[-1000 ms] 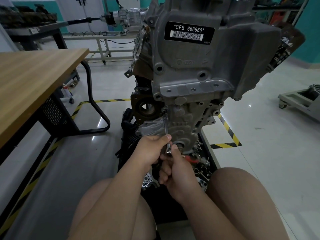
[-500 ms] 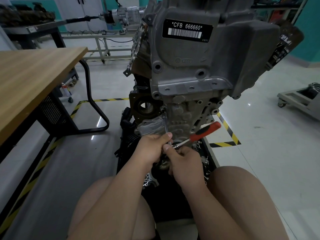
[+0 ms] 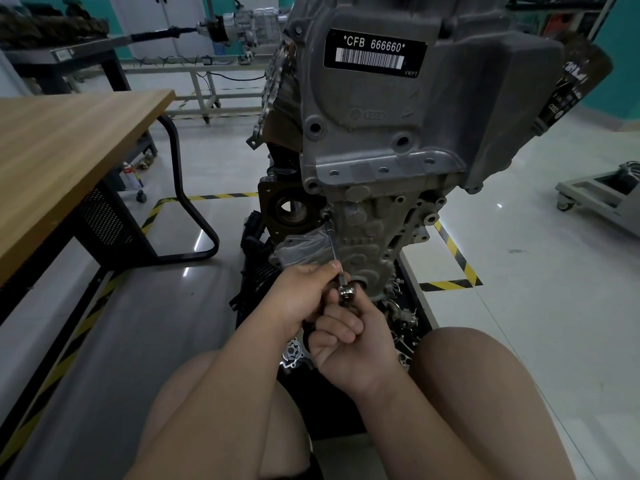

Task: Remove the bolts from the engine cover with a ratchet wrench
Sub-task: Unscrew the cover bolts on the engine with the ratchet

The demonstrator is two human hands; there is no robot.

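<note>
A grey engine (image 3: 398, 133) stands upright before me, its lower cover (image 3: 370, 244) studded with bolt holes. A thin extension bar (image 3: 331, 242) runs from a bolt (image 3: 325, 215) on the cover's upper left edge down to the chrome ratchet head (image 3: 346, 292). My left hand (image 3: 304, 296) pinches the bar just above the head. Below it, my right hand (image 3: 349, 344) is curled round the ratchet handle, which is hidden inside the fist.
A wooden-topped table (image 3: 62, 161) with a black frame stands to the left. Loose metal parts (image 3: 401, 320) lie in the black tray under the engine. Yellow-black floor tape (image 3: 453, 258) marks the bay; a wheeled cart (image 3: 602, 192) sits at right. My knees flank the tray.
The ratchet handle swung from down under my right hand, out to the right with its red grip showing, then back down into the fist. My left hand stayed on the bar.
</note>
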